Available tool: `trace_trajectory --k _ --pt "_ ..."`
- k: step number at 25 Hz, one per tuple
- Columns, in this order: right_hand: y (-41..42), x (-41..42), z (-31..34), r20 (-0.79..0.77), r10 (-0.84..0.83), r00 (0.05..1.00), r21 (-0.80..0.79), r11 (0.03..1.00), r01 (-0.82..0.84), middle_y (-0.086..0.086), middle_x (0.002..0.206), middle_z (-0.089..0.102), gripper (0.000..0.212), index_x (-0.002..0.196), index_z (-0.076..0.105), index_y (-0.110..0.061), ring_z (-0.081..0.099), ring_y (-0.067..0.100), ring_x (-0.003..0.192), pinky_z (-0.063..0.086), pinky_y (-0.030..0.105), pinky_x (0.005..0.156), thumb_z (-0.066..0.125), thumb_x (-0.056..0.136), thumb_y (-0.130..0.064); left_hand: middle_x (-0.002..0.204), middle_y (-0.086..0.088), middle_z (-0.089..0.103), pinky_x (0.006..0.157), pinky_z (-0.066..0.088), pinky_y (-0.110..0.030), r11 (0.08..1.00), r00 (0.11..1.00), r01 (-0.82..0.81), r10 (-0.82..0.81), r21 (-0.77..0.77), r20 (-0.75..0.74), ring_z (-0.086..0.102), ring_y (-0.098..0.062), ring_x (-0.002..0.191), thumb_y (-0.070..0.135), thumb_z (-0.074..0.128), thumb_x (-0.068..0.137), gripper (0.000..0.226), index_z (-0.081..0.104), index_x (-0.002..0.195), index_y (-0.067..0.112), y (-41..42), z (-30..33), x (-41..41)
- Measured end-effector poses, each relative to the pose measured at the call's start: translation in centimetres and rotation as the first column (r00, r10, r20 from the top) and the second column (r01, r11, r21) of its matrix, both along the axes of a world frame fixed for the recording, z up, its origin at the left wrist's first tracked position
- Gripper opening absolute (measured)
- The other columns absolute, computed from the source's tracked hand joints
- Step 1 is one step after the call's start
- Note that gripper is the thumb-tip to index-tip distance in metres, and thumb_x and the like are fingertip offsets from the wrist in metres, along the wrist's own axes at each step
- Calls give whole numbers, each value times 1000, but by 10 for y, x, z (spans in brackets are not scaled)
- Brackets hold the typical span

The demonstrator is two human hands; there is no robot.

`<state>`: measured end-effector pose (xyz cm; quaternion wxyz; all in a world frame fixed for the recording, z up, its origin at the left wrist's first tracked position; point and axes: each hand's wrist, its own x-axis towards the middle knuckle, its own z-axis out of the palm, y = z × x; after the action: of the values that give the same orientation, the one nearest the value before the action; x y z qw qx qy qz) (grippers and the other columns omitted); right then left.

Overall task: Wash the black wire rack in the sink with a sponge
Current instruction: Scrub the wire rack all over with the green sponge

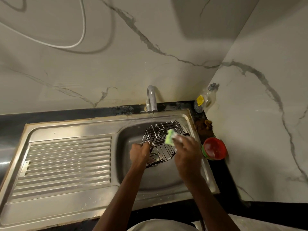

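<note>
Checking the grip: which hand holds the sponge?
The right hand holds the green sponge on the rack; the left hand grips the rack's edge.

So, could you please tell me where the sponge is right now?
In the head view, the green sponge is in the right hand, pressed on the black wire rack in the sink basin, just below the tap.

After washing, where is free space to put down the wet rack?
The ribbed drainboard left of the sink basin is bare. The counter strip right of the basin is crowded: a soap bottle, brown scrubbers and a red bowl. The basin holds the wire rack and both hands.
</note>
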<state>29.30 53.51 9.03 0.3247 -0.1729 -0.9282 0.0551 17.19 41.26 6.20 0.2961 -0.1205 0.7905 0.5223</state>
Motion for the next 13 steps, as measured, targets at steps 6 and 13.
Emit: trace_trajectory --k 6,13 --pt "-50 -9 1 -48 209 977 -23 977 -210 10 107 74 33 103 79 -9 64 27 99 56 37 83 46 104 -14 84 -22 73 69 64 -55 997 997 73 -73 12 19 75 -39 79 35 64 71 39 67 79 -2 -3 -27 -1" --pt "27 3 -11 -81 -180 980 -249 956 155 12 101 72 23 105 76 -4 60 22 95 59 42 70 71 84 3 70 -11 63 68 63 -59 994 996 68 -73 85 51 72 -40 79 46 54 64 40 56 68 6 -9 -50 -6"
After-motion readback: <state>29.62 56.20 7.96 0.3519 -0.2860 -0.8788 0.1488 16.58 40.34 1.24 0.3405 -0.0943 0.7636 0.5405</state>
